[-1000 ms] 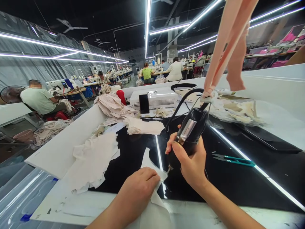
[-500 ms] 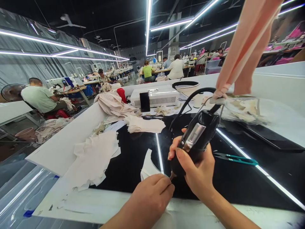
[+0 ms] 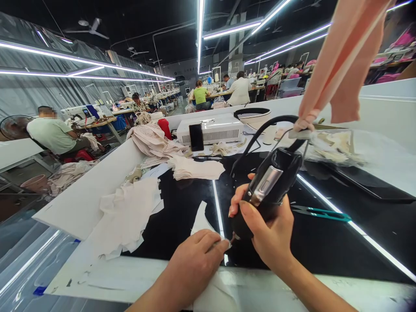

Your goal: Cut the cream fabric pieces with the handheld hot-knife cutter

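Note:
My right hand (image 3: 269, 236) grips a black corded hand tool (image 3: 269, 186) with a metal clip, held upright, its tip pointing down at the black glossy table (image 3: 325, 251). My left hand (image 3: 195, 264) presses a white fabric piece (image 3: 200, 221) flat on the table, fingertips right beside the tool's tip. The tool's black cord (image 3: 260, 132) loops up to a pink fabric strip (image 3: 341, 65) hanging from above.
Teal thread snips (image 3: 321, 213) lie right of the tool. Stacked cream fabric pieces (image 3: 126, 216) and more fabric (image 3: 195, 168) lie to the left and behind. A white box (image 3: 214, 130) with a phone (image 3: 196, 137) stands at the back. Seated people work in the background.
My left hand slid toward me along the fabric, covering more of it, and the fabric was drawn nearer. The tool moved slightly right and tilted, its tip now meeting my left fingertips.

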`<action>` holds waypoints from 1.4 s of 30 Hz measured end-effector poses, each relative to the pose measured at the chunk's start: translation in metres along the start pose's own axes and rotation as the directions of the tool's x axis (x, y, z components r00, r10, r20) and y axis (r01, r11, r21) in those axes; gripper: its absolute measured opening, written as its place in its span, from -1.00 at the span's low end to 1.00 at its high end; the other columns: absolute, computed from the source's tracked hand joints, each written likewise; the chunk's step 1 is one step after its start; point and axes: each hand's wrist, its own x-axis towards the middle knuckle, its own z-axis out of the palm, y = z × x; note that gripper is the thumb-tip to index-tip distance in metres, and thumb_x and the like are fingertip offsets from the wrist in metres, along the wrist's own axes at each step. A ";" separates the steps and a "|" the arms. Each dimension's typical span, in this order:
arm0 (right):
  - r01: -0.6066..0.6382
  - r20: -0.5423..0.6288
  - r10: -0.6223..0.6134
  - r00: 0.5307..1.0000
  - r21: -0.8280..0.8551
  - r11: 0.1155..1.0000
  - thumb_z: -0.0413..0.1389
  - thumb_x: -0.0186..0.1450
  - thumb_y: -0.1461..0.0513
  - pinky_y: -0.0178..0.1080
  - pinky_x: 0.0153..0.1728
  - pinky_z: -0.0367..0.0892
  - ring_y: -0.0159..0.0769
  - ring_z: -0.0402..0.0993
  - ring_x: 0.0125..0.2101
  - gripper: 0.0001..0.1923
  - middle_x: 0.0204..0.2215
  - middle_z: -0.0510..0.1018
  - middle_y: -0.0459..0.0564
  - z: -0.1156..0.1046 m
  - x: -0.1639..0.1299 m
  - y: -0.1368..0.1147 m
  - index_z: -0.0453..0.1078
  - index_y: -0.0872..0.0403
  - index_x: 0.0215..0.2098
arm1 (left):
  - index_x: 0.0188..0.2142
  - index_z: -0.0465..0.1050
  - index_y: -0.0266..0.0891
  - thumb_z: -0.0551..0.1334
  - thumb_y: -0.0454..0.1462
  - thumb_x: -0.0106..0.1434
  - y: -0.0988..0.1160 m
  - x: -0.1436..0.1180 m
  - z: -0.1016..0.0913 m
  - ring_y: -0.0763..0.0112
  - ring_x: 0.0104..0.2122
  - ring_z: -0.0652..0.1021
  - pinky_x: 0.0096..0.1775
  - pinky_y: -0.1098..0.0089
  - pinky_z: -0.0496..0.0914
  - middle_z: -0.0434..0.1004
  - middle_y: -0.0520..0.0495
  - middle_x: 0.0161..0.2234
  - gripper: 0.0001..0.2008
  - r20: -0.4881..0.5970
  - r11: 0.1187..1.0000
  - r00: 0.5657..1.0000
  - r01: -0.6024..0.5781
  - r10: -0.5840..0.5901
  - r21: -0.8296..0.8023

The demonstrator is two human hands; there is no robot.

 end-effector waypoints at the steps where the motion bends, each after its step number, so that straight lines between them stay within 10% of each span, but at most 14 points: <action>1: 0.002 0.002 -0.002 1.000 0.003 1.000 0.33 0.27 0.28 -0.30 -0.56 0.50 -0.37 0.50 -0.58 -0.70 -0.42 0.62 -0.20 0.000 0.000 0.000 0.37 -0.08 -0.12 | 0.15 0.47 -0.34 0.08 -0.40 0.58 0.000 0.000 0.000 0.23 -0.12 0.64 -0.02 0.25 0.65 0.61 -0.17 -0.10 -0.74 -0.001 1.000 1.000 0.000 0.000 -0.002; 42: -0.024 0.042 0.023 0.999 0.040 0.999 0.35 0.38 0.17 -0.27 -0.46 0.53 -0.36 0.51 -0.51 -0.67 -0.38 0.57 -0.20 0.011 0.003 0.015 0.41 -0.11 0.04 | 0.15 0.57 -0.10 0.20 -0.39 0.51 0.003 -0.012 -0.004 0.14 0.04 0.54 0.03 0.14 0.63 0.47 -0.23 0.02 -0.69 -0.044 0.987 0.991 0.117 -0.123 -0.105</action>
